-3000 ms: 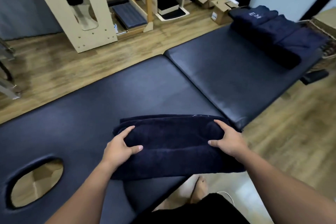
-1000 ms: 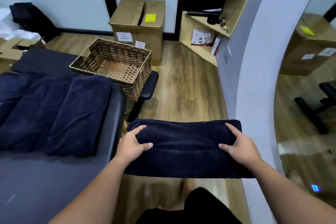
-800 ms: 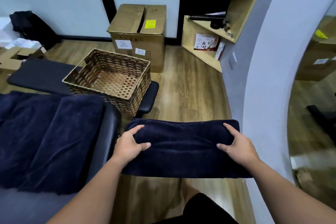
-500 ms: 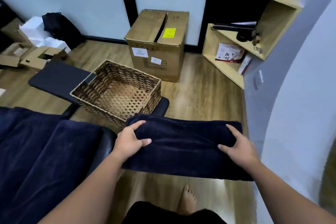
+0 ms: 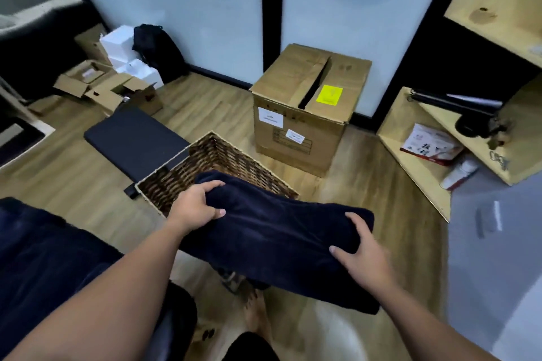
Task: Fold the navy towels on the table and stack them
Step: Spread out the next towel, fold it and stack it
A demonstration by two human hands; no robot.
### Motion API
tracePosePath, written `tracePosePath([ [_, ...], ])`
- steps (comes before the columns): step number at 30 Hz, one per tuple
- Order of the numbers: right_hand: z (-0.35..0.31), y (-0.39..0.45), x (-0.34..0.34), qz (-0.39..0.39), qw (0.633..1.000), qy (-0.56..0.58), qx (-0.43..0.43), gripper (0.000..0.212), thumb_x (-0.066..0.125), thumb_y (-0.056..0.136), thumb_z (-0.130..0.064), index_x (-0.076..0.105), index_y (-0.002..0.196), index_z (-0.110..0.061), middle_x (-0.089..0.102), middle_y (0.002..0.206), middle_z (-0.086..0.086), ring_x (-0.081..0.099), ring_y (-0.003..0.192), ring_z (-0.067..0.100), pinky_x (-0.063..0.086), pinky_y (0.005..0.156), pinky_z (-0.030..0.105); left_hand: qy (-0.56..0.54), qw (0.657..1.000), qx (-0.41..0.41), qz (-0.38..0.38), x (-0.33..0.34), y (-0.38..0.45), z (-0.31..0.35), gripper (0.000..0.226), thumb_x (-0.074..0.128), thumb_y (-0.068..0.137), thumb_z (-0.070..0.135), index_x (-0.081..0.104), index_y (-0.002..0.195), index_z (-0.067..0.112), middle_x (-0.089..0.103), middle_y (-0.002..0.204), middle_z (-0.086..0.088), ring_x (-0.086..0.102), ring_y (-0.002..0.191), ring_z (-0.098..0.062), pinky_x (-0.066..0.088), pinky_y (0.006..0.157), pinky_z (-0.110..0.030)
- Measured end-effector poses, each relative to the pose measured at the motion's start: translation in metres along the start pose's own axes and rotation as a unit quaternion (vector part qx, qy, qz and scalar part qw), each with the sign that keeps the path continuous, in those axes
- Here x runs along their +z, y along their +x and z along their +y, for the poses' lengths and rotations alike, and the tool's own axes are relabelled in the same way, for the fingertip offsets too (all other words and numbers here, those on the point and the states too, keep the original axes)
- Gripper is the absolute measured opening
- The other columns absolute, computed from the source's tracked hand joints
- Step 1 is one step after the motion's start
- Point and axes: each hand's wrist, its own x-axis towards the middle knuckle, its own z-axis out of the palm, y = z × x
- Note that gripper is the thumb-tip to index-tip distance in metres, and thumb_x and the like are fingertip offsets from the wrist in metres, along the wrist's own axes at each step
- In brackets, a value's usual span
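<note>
The left hand (image 5: 196, 206) is gripping the left end of the folded navy towel (image 5: 281, 239), thumb on top and fingers curled over the far edge. The right hand (image 5: 362, 255) is gripping the right end likewise. The towel is hanging in the air between both hands, partly over the wicker basket (image 5: 223, 165). More navy towels (image 5: 44, 255) are lying at lower left. A cardboard box (image 5: 305, 114) is standing beyond the basket.

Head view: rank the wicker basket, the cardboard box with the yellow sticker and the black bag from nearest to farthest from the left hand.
From the left hand:
1. Wicker basket, right under and behind it.
2. Cardboard box, beyond the basket, to the right.
3. Black bag, far back left by the wall.
</note>
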Motion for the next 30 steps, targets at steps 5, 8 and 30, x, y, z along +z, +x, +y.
tracePosePath([
  [5,-0.066,0.062,0.058,-0.002,0.999,0.037,0.036,0.077,0.078,0.081,-0.044,0.029,0.137,-0.064,0.065,0.116,-0.013,0.066,0.1,0.017,0.058,0.086,0.039,0.064,0.998,0.007,-0.016,-0.05,0.103,-0.024,0.071,0.084,0.078,0.033,0.052,0.139,0.049,0.063,0.135,0.007,0.057,0.127,-0.024,0.047,0.102,-0.037],
  [8,-0.1,0.091,0.097,0.004,0.996,0.067,0.061,0.079,0.078,0.084,-0.042,0.028,0.141,-0.06,0.062,0.121,-0.012,0.064,0.104,0.017,0.057,0.09,0.041,0.127,0.992,0.025,-0.014,-0.075,0.155,-0.037,0.071,0.08,0.083,0.033,0.047,0.143,0.05,0.06,0.139,0.006,0.054,0.129,-0.027,0.046,0.101,-0.042],
  [30,-0.117,0.18,0.278,-0.222,0.901,-0.026,0.372,0.078,0.069,0.089,-0.022,0.027,0.154,-0.022,0.057,0.13,0.017,0.06,0.11,0.035,0.051,0.088,0.033,0.408,0.911,0.048,-0.02,0.049,0.27,-0.13,0.065,0.063,0.088,0.025,0.041,0.15,0.028,0.027,0.147,-0.026,0.035,0.131,-0.044,0.033,0.108,-0.052],
])
